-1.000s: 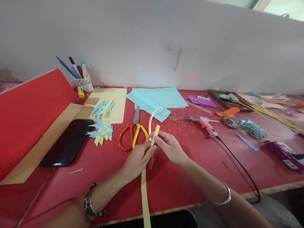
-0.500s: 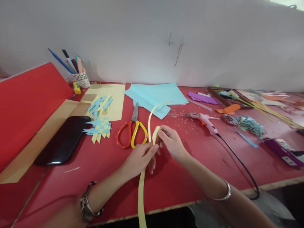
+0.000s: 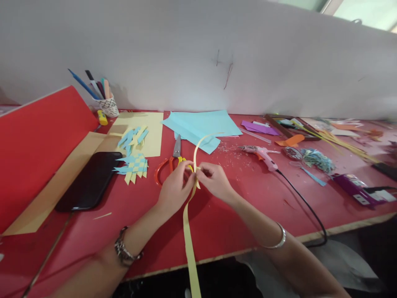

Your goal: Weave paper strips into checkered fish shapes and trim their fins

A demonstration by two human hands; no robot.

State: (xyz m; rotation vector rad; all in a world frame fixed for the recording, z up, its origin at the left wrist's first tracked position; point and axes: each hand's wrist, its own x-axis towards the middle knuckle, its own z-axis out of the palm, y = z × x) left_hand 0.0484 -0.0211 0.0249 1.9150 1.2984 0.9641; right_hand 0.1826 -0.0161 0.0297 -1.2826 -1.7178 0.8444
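Observation:
A long yellow paper strip runs from below the table edge up through my fingers, its far end curling over the blue paper sheets. My left hand pinches the strip between thumb and fingers. My right hand grips a short bent part of it, fingertips close against the left ones. Just behind my left hand lie scissors with one red and one yellow handle, partly covered by that hand. Left of them is a woven blue and yellow paper piece with pointed ends.
A black phone, a red board and a pen cup stand on the left. To the right are a pink glue gun with a black cord, a dark frame holding scraps, and a purple power strip.
My hands have come together slightly farther from me, and my left hand now covers part of the scissor handles. The raised short end of the strip has been folded down. The view has shifted slightly.

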